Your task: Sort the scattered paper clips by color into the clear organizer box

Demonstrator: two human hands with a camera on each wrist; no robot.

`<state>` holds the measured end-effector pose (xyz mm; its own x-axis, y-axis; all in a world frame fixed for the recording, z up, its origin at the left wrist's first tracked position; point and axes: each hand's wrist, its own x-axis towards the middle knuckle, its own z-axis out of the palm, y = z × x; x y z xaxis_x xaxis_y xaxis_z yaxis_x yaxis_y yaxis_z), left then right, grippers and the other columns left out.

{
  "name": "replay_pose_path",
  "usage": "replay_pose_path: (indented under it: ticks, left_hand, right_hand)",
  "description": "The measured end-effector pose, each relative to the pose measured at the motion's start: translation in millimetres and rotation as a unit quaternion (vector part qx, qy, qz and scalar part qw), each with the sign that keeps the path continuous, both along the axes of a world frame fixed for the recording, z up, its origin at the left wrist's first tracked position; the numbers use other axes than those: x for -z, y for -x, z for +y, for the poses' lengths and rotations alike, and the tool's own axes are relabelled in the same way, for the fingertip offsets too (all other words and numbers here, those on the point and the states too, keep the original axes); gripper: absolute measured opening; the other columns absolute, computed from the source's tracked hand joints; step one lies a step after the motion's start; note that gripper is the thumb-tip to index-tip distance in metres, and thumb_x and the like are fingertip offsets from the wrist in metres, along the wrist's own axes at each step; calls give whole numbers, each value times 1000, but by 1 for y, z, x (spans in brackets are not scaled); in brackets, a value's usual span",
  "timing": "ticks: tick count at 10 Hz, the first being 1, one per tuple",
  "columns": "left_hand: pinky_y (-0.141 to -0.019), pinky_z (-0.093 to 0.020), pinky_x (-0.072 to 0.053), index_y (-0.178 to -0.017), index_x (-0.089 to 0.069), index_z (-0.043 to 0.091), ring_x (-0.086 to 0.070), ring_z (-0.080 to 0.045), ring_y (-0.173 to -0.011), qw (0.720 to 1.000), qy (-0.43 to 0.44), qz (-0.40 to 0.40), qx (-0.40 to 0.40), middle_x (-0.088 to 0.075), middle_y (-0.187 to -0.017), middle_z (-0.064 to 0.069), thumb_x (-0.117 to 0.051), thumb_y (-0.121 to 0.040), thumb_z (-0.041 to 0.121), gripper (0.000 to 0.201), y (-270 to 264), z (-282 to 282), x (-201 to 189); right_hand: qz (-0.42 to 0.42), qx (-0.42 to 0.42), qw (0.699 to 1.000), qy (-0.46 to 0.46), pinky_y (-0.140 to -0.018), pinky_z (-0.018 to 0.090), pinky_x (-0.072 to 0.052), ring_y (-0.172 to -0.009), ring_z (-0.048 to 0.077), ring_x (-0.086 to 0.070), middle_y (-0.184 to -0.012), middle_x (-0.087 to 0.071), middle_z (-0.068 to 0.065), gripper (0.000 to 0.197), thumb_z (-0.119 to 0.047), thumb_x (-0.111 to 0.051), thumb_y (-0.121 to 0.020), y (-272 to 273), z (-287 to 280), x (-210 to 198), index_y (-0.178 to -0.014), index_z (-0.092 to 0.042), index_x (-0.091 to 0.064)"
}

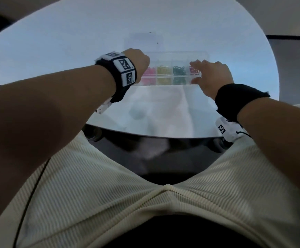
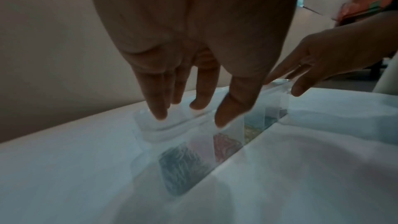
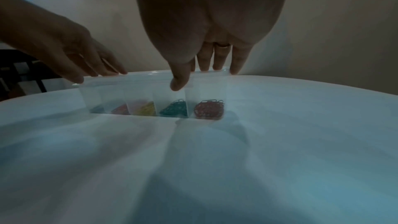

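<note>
The clear organizer box (image 1: 179,57) lies crosswise; the left hand (image 1: 137,59) and right hand (image 1: 212,74) rest straight fingers (image 3: 237,62) on its opposite ends.

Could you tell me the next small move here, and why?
Probably press the lid shut: the clips in the clear organizer box lie sorted by colour, and the left hand and right hand rest on its top, one at each end.

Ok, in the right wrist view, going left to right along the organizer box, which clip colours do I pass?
dark clips → pinkish-red clips → yellow clips → green clips → red clips
</note>
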<state>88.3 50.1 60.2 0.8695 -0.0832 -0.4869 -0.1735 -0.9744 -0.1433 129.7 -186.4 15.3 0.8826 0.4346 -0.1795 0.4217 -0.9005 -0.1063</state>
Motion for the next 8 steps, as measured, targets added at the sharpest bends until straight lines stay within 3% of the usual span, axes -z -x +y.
replay_pose_path:
  ticks: [2,4,6,7,8]
  left_hand:
    - [-44,-21,-25,-52,-38,8,-33,-18,-43,1000,-19,23,0,-37,-49,-7,-70,-77,5,41,-4,-5,-8]
    - [-52,-29,-34,-55,-38,6,-36,-19,-47,1000,-6,-8,-23,-53,-72,-14,-65,-82,5,38,3,-4,8]
    - [-52,-27,-37,-57,-43,10,-45,-23,-53,998,24,-50,-41,-51,-64,-7,-62,-82,32,38,6,-10,7]
    - [-51,-23,-38,-61,-44,10,-44,-20,-50,997,17,-39,-61,-47,-59,-5,-58,-85,24,31,2,-11,0]
    - [-60,-28,-42,-71,-56,9,-55,-27,-64,992,82,-68,-63,-57,-72,-7,-55,-88,27,25,-10,-33,-23]
  right_hand:
    - [-15,-13,999,44,-91,40,-41,-110,38,-55,-136,-53,11,53,-29,-53,-98,-2,4,1,-148,-22,-36]
    - [-21,-11,998,51,-85,41,-44,-99,38,-58,-127,-53,13,49,-25,-50,-99,1,5,6,-146,-18,-36]
    - [-30,-19,998,60,-81,41,-42,-96,37,-58,-120,-55,14,45,-18,-50,-98,6,9,3,-142,-14,-40]
    - [-33,-31,996,71,-84,41,-43,-98,36,-58,-115,-58,13,38,-14,-51,-95,4,10,-8,-133,-12,-46]
    - [-89,-105,990,37,-94,46,-43,-112,37,-54,-121,-60,16,39,-10,-47,-87,17,18,-15,-125,-10,-55]
